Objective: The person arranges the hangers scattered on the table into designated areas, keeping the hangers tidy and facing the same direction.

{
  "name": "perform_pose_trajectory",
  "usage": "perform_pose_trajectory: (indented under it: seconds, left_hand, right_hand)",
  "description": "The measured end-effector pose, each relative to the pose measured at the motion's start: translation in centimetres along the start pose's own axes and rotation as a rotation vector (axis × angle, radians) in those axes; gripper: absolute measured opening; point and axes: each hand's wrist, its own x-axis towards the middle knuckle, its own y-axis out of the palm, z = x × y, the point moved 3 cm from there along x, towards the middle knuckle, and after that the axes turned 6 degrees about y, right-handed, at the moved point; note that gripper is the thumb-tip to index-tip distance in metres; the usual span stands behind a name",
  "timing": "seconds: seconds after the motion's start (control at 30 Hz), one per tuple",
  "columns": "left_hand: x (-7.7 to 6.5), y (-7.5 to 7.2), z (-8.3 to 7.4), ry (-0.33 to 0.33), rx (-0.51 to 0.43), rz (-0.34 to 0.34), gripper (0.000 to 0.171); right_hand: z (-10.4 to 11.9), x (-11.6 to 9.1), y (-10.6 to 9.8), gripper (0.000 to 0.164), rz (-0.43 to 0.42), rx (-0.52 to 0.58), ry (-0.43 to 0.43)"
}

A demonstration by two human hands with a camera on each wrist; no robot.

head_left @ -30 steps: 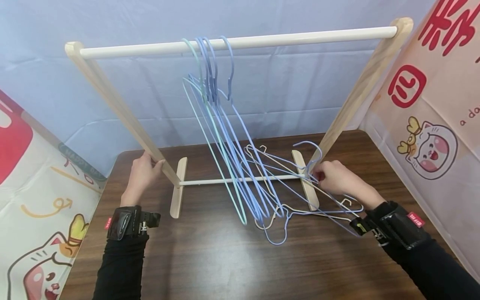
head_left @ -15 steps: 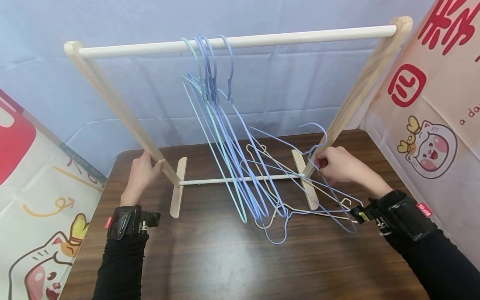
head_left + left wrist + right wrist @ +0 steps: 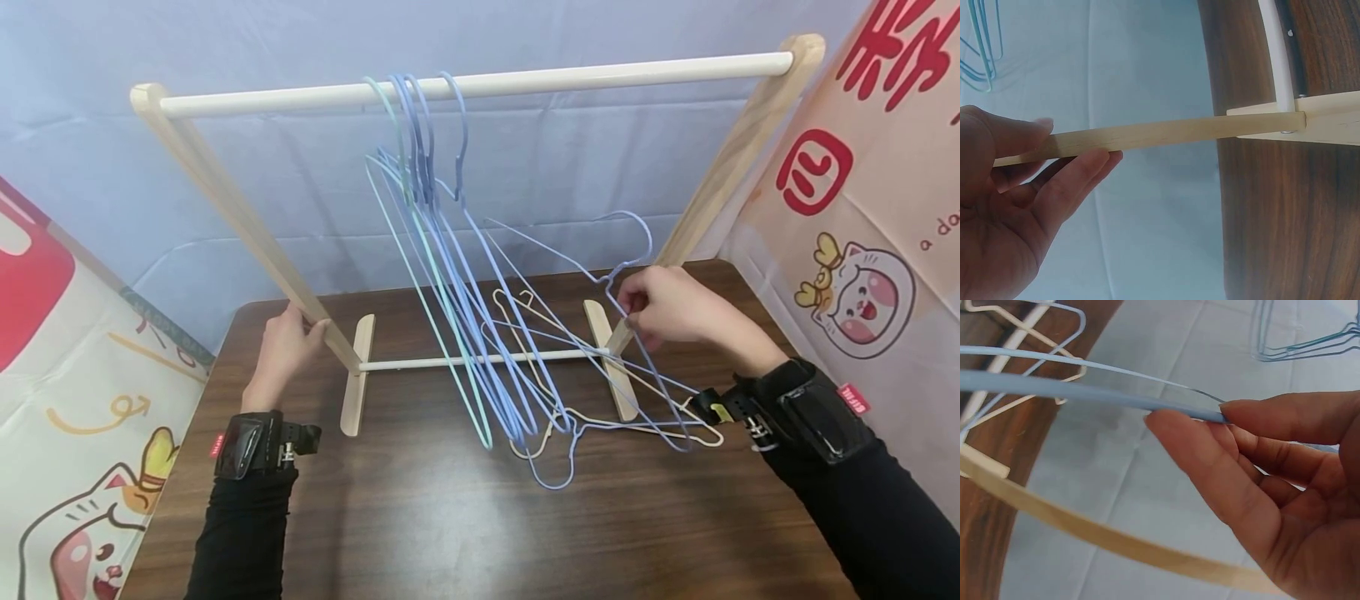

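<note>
Plainly, in the head view, the left hand [image 3: 288, 340] gripped the left post [image 3: 243, 218] of a wooden rack low down, near its foot [image 3: 357, 375]. The right hand [image 3: 675, 307] pinched a blue hanger [image 3: 649, 240] just beside the right post [image 3: 727, 167]; the hook pointed up, and the hanger hung tilted above the loose ones. A cluster of blue and green hangers [image 3: 430, 187] hung by their hooks from the white top bar [image 3: 600, 79]. Beneath lay a cream hanger [image 3: 637, 427] and a loose blue hanger [image 3: 573, 450], tangled together on the brown table [image 3: 420, 533].

In the left wrist view, thumb and fingers were closed on opposite faces of the left post, whose lower end met the foot and the white lower bar [image 3: 1277, 56].

In the right wrist view, thumb and fingertips were drawn together round one wire of the blue hanger, with the right post passing beyond, apart from the fingers.
</note>
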Motion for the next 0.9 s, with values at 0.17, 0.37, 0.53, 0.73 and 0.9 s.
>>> perform_pose_trajectory:
  seconds: [0.17,0.37,0.53,0.73,0.9]
  left_hand:
    - [0.0,-0.1,0.0,-0.015,-0.002,0.014,0.033]
    - [0.1,-0.1,-0.1,-0.019,-0.004,0.015,0.033]
    - [0.1,0.0,0.0,-0.023,-0.009,0.014,0.034]
    - [0.1,0.1,0.1,-0.023,-0.009,0.009,0.033]
    - [0.1,0.1,0.2,-0.023,-0.006,0.010,0.034]
  right_hand:
    - [1.8,0.1,-0.8,0.010,0.002,-0.006,-0.017]
    - [3.3,0.2,-1.6,0.013,-0.010,-0.017,-0.035]
    - [4.2,0.3,-1.9,0.014,-0.017,-0.008,-0.036]
    - [5.2,0.3,-2.4,0.010,-0.040,-0.013,-0.039]
    - [6.4,0.0,-3.3,0.009,-0.072,-0.047,-0.060]
